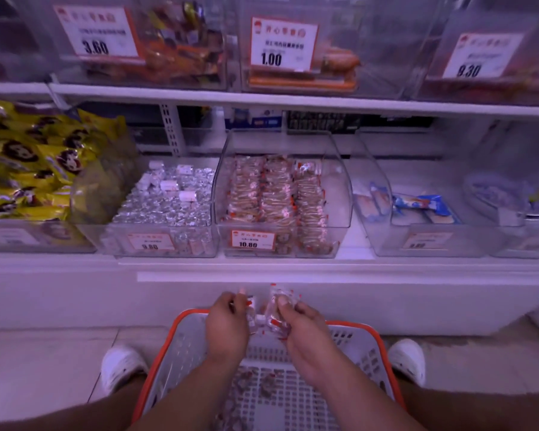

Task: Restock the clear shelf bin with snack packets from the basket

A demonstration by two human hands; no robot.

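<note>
Both my hands hover over the far end of the grey basket with an orange rim on the floor. My left hand grips clear snack packets with red marks. My right hand grips more of the same snack packets. A few packets lie on the basket bottom. The clear shelf bin with the 10.80 label stands on the shelf straight ahead, holding three rows of the same packets; its right side is bare.
Left of that bin is a clear bin of silver-wrapped sweets, then yellow bags. To the right a bin holds blue packets. An upper shelf overhangs with more bins. My white shoes flank the basket.
</note>
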